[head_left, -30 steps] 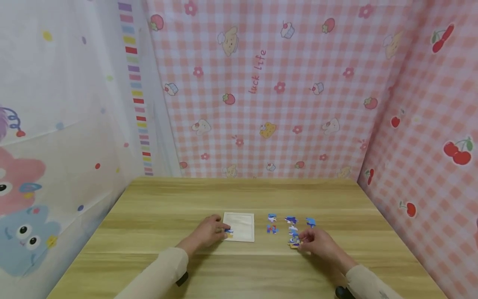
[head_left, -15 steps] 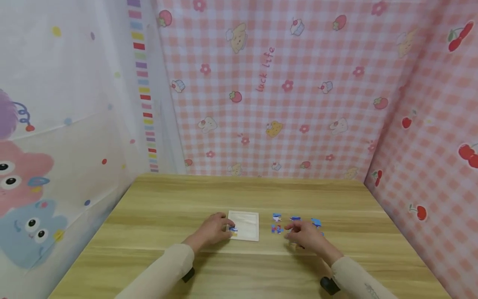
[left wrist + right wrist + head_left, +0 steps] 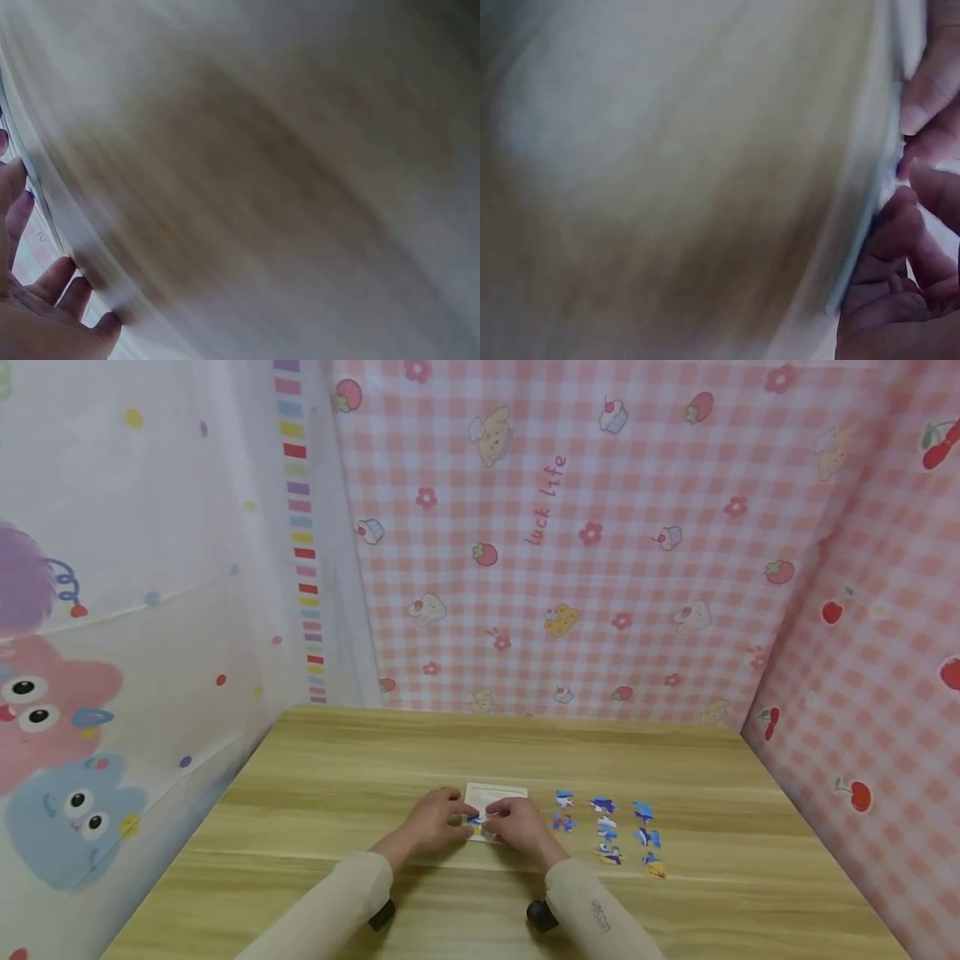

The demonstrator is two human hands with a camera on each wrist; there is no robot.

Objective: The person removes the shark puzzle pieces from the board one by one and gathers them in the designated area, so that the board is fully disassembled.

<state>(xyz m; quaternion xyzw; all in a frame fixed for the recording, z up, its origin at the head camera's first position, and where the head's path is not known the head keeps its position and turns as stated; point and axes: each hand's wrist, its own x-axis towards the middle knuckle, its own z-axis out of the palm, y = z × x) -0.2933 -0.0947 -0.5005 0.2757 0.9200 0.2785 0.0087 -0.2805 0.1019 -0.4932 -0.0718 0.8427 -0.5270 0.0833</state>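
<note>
In the head view my left hand (image 3: 437, 821) rests at the left edge of a white square puzzle tray (image 3: 495, 788), its fingertips by a blue-and-yellow puzzle piece (image 3: 474, 828) in the tray's lower left corner. My right hand (image 3: 521, 827) is over the tray, thumb and fingers pinched together on a small puzzle piece, mostly covered by the fingers. From the right wrist, my right hand (image 3: 904, 277) shows curled fingers close to the left hand's fingertips (image 3: 930, 90). In the left wrist view, my left hand (image 3: 45, 307) touches the tray edge with loosely bent fingers.
To the right of the tray, several loose puzzle pieces (image 3: 607, 829) lie in columns on the wooden table (image 3: 360, 752). A pink checked curtain (image 3: 585, 577) hangs behind the table, with a white patterned sheet (image 3: 195, 635) on the left.
My right hand has moved left from the loose pieces to the tray, uncovering those on the right. The left hand has stayed at the tray's left edge. The head view has shifted slightly.
</note>
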